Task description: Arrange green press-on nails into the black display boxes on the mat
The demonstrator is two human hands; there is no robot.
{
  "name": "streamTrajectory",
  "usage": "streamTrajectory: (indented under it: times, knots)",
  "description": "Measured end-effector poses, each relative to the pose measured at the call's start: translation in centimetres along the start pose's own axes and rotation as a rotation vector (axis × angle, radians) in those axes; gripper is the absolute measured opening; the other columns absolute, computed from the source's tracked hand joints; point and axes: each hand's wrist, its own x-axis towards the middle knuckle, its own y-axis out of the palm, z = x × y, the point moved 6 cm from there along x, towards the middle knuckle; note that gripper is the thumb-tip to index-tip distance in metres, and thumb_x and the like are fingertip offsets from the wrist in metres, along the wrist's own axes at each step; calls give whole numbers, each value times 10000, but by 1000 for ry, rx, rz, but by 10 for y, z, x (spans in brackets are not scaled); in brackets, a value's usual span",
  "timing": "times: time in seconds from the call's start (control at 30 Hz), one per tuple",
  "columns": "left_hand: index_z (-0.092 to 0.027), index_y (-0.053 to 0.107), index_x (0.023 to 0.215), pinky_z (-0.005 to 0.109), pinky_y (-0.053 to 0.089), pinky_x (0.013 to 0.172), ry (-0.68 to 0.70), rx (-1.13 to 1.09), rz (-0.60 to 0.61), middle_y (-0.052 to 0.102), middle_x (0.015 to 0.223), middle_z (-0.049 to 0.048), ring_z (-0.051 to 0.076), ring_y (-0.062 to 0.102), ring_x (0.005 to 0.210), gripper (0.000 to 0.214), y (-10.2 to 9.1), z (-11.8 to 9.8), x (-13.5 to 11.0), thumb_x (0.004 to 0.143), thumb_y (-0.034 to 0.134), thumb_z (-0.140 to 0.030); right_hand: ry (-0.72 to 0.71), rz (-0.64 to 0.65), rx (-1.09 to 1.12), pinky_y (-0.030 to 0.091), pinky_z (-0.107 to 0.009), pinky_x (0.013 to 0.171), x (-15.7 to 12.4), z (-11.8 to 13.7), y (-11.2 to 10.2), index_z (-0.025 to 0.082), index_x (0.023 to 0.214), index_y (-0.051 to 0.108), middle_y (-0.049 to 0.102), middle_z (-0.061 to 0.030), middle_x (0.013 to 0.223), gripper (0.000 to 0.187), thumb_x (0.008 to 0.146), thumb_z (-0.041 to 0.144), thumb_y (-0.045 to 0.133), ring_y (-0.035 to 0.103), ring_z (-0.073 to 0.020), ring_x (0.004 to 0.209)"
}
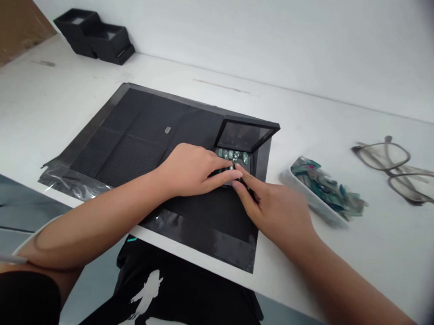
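A small black display box (248, 169) lies with its windowed lid (245, 136) raised at the back. Teal press-on nails (230, 155), some with shiny decoration, are lined up in its upper row. From the left, my left hand (198, 169) reaches over the box's lower part, thumb and index finger drawn close together at the nails. My right hand (281, 208) meets it from the right, with thumb and index tips bent toward each other beside the left thumb. Whatever is between the fingertips is hidden. My hands cover much of the lower row.
Under the box is a black mat (132, 125) in clear plastic, with a small grey piece (167, 130) on it. A white tray (319, 207) heaped with teal nails stands at right, near eyeglasses (400, 170). Black boxes (96, 37) sit by the back wall.
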Motion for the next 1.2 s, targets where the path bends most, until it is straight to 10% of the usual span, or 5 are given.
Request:
streamTrajectory:
  times: [0.67, 1.2]
  knots:
    - [-338, 594, 1364, 281, 340, 586, -17, 10, 85, 781, 1054, -6, 221, 742, 937, 535, 4, -3, 0, 1004, 331, -633, -148, -141, -21, 183, -262, 417, -23, 1, -17, 270, 1288, 710, 680, 14, 591, 416, 1034, 442, 428, 562, -124, 439]
    - [-351, 609, 1344, 296, 429, 644, -17, -31, 167, 774, 1101, -20, 221, 743, 958, 489, 7, -2, -3, 1006, 362, -603, -146, -15, 151, 307, -260, 434, -18, -13, -9, 317, 1284, 706, 758, -1, 704, 356, 1005, 363, 489, 615, -146, 494]
